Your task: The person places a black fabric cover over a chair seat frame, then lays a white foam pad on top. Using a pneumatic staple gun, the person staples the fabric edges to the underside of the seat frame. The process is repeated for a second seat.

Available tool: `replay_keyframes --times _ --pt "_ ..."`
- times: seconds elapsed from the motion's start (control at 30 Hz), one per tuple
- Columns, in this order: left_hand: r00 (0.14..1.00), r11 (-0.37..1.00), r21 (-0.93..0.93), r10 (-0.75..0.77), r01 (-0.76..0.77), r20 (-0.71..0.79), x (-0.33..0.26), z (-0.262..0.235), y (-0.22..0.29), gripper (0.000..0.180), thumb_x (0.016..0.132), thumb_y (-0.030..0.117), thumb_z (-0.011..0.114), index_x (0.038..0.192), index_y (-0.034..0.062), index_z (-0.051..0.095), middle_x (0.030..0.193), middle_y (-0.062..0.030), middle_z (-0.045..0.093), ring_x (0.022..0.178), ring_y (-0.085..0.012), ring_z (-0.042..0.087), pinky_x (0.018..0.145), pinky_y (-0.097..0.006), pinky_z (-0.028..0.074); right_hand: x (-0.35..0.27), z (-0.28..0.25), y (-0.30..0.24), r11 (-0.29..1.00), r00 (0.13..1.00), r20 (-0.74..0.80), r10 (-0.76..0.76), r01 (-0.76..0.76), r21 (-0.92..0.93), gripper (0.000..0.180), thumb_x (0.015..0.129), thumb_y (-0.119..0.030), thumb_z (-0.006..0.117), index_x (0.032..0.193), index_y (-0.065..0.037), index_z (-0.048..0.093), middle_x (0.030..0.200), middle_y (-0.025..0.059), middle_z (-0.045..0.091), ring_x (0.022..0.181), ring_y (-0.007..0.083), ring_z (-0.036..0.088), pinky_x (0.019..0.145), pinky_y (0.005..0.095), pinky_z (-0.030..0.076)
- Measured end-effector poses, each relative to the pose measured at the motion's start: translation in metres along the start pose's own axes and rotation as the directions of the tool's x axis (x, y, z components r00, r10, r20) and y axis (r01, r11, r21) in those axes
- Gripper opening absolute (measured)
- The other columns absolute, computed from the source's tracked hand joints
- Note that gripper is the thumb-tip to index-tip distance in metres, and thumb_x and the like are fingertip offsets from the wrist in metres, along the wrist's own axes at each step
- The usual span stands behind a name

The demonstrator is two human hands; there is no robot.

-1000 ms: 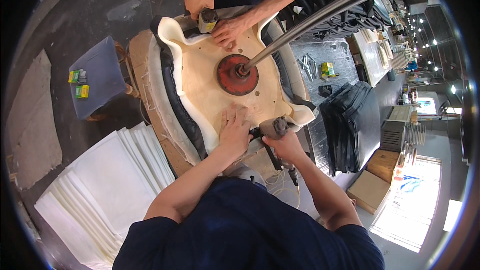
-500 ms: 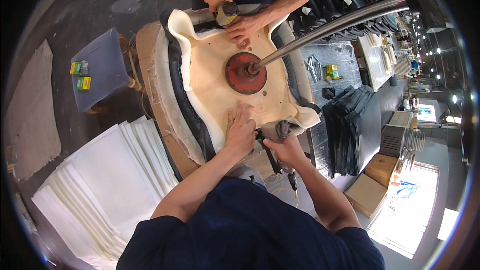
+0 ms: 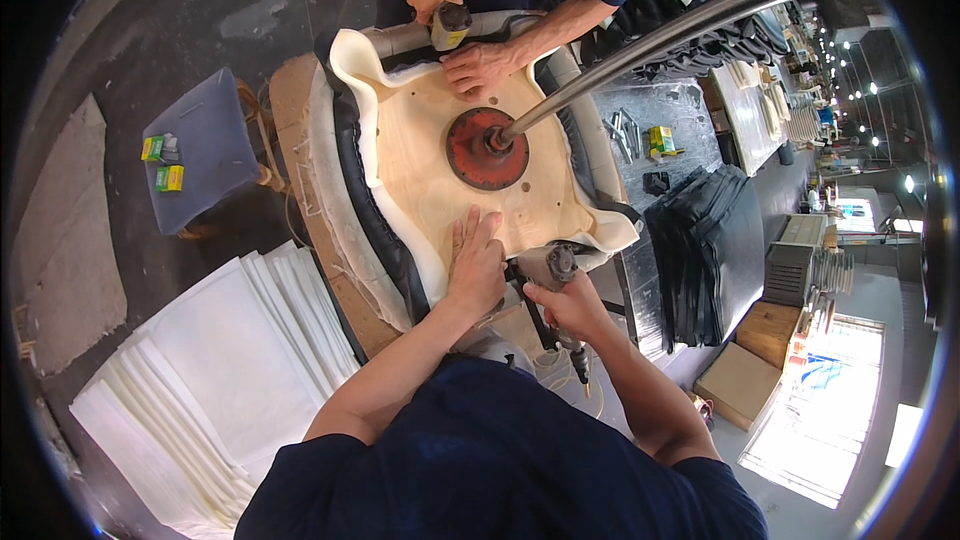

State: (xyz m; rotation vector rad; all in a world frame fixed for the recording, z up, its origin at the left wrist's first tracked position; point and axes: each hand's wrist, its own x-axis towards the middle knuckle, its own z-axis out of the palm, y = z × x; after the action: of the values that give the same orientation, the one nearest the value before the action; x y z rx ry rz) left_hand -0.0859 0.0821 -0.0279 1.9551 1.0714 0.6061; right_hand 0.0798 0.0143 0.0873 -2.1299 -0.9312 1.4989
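Two hands at the near edge of the wooden seat base (image 3: 440,155) — left hand (image 3: 476,265) flat, fingers released, pressing the edge; right hand (image 3: 566,305) clenched around a staple gun (image 3: 546,268) just beside it. Co-worker's hands (image 3: 480,65) work the far edge with a second gun (image 3: 449,25). White sheets (image 3: 215,365) stacked on the left.

Four hands (image 3: 478,265), two staple guns (image 3: 548,266), one seat base (image 3: 455,155).
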Motion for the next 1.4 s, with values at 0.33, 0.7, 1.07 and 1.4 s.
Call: replay_keyframes --times 0.33,0.7,1.07,1.4 --pt "0.998 0.989 0.15 -0.014 0.004 0.062 -0.004 -0.008 -0.002 0.057 0.087 0.009 0.079 0.14 -0.0004 0.058 0.172 -0.0229 0.03 0.168 -0.0456 0.015 0.135 -0.063 0.009 0.007 0.014 0.0 0.995 0.988 -0.123 -0.097 0.091 -0.048 0.025 0.097 -0.017 0.083 0.113 0.001 0.075 0.071 0.0003 0.066 0.051 0.0095 0.057 0.046 0.0306 0.044" --pt "0.984 0.965 0.226 -0.157 0.134 0.087 -0.016 -0.02 0.001 0.101 0.092 0.033 0.083 0.173 0.0071 0.028 0.184 -0.0158 0.01 0.171 -0.0415 -0.001 0.137 -0.06 0.001 -0.007 0.017 0.007 0.998 1.0 -0.01 0.016 -0.016 0.057 0.03 0.099 -0.023 0.082 0.116 0.001 0.074 0.077 -0.0001 0.066 0.051 0.011 0.058 0.046 0.0301 0.045" --pt "0.987 0.979 0.15 -0.148 0.139 0.055 -0.018 -0.017 0.0 0.095 0.09 0.024 0.081 0.17 0.0068 0.033 0.183 -0.0154 0.014 0.17 -0.042 0.001 0.137 -0.06 0.001 -0.005 0.026 -0.024 0.986 0.999 -0.054 -0.002 -0.007 -0.168 0.029 0.1 -0.024 0.08 0.108 0.004 0.075 0.071 0.0036 0.067 0.051 0.0113 0.06 0.046 0.0322 0.046" --pt "0.985 0.981 0.156 -0.136 0.118 0.106 -0.015 -0.028 -0.003 0.094 0.085 0.011 0.079 0.167 0.0025 0.035 0.182 -0.0172 0.015 0.17 -0.0427 0.004 0.138 -0.059 0.003 -0.014 0.028 -0.002 0.999 0.996 -0.073 0.042 -0.039 0.032 0.029 0.098 -0.026 0.084 0.1 0.002 0.075 0.069 0.0021 0.066 0.051 0.0116 0.061 0.046 0.0312 0.047"
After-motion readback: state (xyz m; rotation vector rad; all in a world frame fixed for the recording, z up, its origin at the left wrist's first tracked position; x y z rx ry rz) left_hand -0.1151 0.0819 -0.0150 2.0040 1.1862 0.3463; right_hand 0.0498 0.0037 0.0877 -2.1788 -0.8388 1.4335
